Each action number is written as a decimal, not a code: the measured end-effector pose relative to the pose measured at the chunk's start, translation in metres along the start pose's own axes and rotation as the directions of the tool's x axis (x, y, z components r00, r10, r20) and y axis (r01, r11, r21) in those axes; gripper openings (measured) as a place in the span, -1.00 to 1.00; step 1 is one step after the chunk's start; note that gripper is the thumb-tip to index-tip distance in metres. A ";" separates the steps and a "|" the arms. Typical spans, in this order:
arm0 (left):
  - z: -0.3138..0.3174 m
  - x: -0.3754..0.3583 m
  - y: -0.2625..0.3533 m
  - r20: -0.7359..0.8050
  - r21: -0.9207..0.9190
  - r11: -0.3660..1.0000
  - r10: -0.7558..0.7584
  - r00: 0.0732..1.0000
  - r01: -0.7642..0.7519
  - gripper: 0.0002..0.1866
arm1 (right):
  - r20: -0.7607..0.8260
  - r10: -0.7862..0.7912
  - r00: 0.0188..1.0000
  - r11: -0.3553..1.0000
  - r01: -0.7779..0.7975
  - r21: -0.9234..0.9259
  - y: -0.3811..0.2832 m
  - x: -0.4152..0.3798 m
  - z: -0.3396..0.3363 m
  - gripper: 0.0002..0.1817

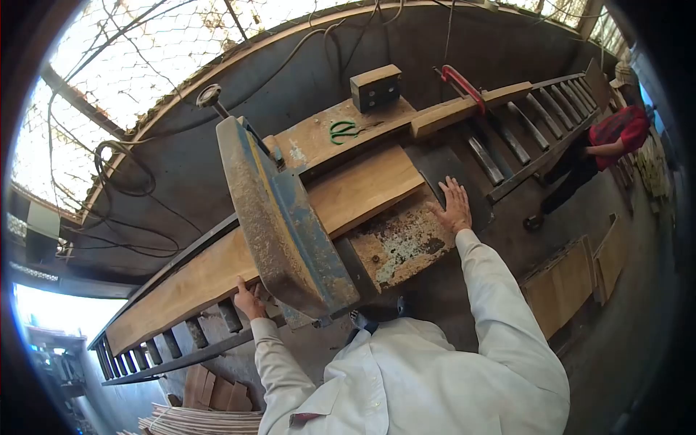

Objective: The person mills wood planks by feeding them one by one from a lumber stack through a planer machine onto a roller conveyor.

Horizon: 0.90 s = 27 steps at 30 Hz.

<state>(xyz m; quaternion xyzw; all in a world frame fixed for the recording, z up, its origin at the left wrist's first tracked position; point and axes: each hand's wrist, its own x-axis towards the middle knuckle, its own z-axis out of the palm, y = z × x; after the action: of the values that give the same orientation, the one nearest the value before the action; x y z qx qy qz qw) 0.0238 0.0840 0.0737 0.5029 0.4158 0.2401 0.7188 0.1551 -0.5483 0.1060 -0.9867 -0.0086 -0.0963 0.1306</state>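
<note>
A long wooden plank (196, 279) lies on rollers at the left and passes under the blue machine head (286, 217), which is coated in sawdust. Its other end (370, 185) shows on the machine bed to the right. My left hand (249, 299) is at the plank's near edge, with its index finger over the wood and the other fingers curled, partly hidden. Fingers spread, my right hand (455, 205) rests by the worn, sawdust-strewn metal table (402, 239), beyond the plank's end. It holds nothing.
A red clamp (464, 87) fixes a wooden strip (442, 117) along the far side. Roller tracks extend right (533, 123) and left (196, 333). A person in a red top (616, 138) stands at the far right. Boards (562, 286) lean nearby, and cables hang on the wall.
</note>
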 end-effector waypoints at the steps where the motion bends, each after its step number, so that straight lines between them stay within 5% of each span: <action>1: 0.009 -0.012 -0.001 0.022 0.010 1.000 -0.018 1.000 0.018 -0.59 | 0.005 0.004 1.000 1.000 -0.004 0.001 0.000 0.000 0.000 -0.05; 9: 0.019 -0.023 -0.027 0.194 0.189 0.952 0.205 0.960 -0.241 -0.52 | 0.017 0.028 0.999 1.000 -0.027 -0.011 -0.002 0.003 0.002 -0.08; 11: 0.024 -0.028 -0.025 0.145 0.349 0.905 0.206 0.968 -0.245 -0.49 | 0.012 0.032 0.999 0.999 -0.032 0.013 -0.004 0.003 0.001 -0.10; 14: 0.027 -0.029 -0.027 0.143 0.343 0.903 0.222 0.965 -0.259 -0.46 | 0.009 0.033 0.999 0.999 -0.033 0.018 -0.003 0.000 0.000 -0.09; 19: 0.003 -0.028 -0.017 0.343 0.308 0.911 0.161 0.926 -0.273 -0.40 | -0.004 0.000 1.000 1.000 0.000 -0.006 0.005 0.002 0.008 -0.10; 20: -0.012 -0.014 -0.017 0.206 0.214 0.974 0.022 0.978 -0.067 -0.37 | 0.001 0.011 1.000 1.000 -0.011 0.018 0.004 0.001 0.005 -0.09; 22: -0.030 0.005 -0.009 0.078 0.059 0.994 -0.100 0.992 0.095 -0.32 | -0.038 0.018 0.999 0.999 -0.017 0.044 0.009 0.000 0.012 -0.08; 27: -0.067 0.021 0.012 0.077 0.226 0.972 0.040 0.996 -0.057 -0.26 | -0.044 0.015 0.999 0.996 -0.011 0.084 0.004 -0.001 -0.002 -0.19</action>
<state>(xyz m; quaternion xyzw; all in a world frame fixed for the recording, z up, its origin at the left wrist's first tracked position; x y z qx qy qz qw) -0.0202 0.1401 0.0674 0.6003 0.4020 0.1900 0.6648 0.1537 -0.5528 0.1061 -0.9780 -0.0033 -0.1169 0.1727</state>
